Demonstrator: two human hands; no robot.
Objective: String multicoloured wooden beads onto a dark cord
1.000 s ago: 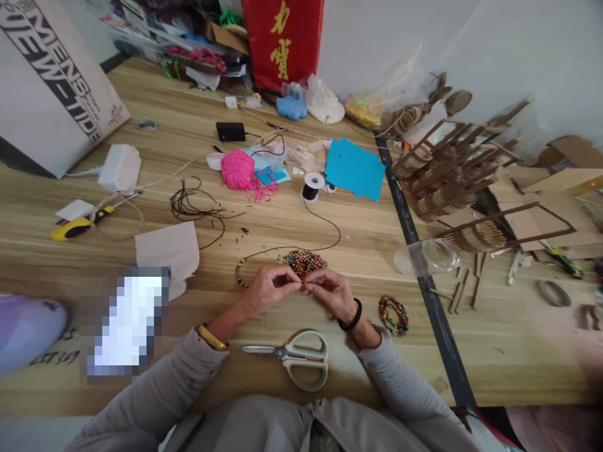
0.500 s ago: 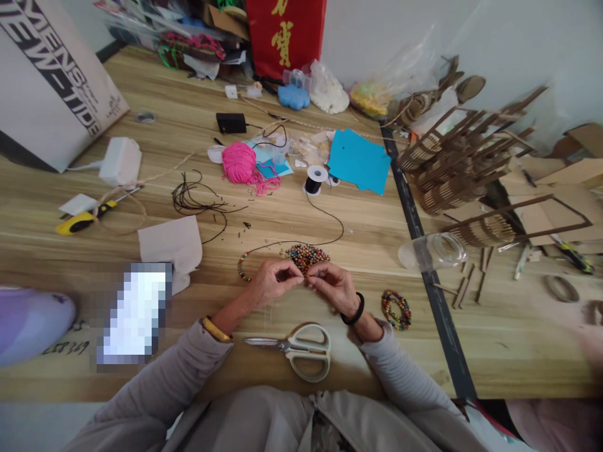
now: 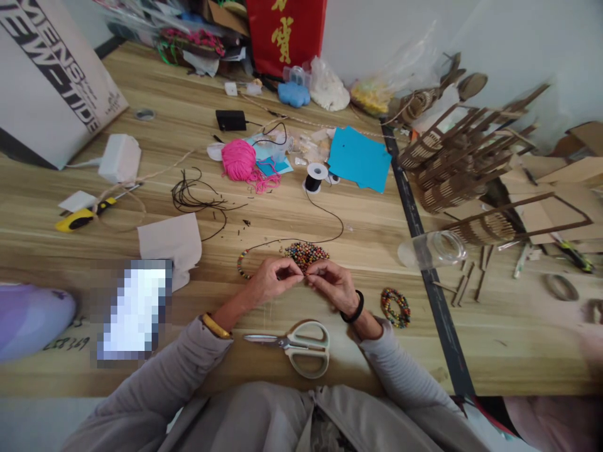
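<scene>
Thumb and fingers of my left hand (image 3: 273,279) are pinched together at the near edge of a pile of small multicoloured beads (image 3: 308,252). A black cord strung with beads (image 3: 242,263) curves in behind this hand, its end hidden by the fingers. My right hand (image 3: 336,285) pinches just beside the left fingertips; whatever lies between its fingers is too small to make out. From the strung part, the cord leads back to a spool of black cord (image 3: 313,182). Below the hands lie scissors (image 3: 308,345) with pale handles. A coiled beaded bracelet (image 3: 396,307) rests to the right.
A clear jar (image 3: 426,251) lies on its side at right, near small wooden baskets (image 3: 452,182). Pink yarn (image 3: 239,159), blue sheets (image 3: 358,160) and black cord pieces (image 3: 193,194) lie farther back. On the left are a phone (image 3: 136,311) and a yellow cutter (image 3: 80,218).
Both hands stay pinched together at the bead pile, with only slight finger movement. The whole view has shifted very slightly; nothing else has visibly moved.
</scene>
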